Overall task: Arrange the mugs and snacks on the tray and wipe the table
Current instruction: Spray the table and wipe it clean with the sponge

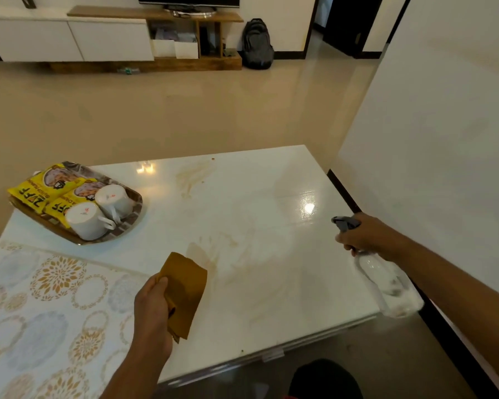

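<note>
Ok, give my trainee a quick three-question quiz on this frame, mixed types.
1. True or false: both mugs stand upside down on the tray.
2. Which hand holds the cloth: A) left hand, B) right hand?
3. Fill in: the right hand grips a spray ____.

Key: 1 true; 2 A; 3 bottle.

- A tray (133, 210) is being borne at the table's (257, 220) far left corner.
- Two mugs (88, 223) are being held upside down on the tray's right part, two snack packets (45, 187) on its left.
- A cloth (185, 289) is being held by the left hand (152, 311) over the near middle.
- A spray bottle (386, 283) is being held by the right hand (363, 237) at the right edge.
</note>
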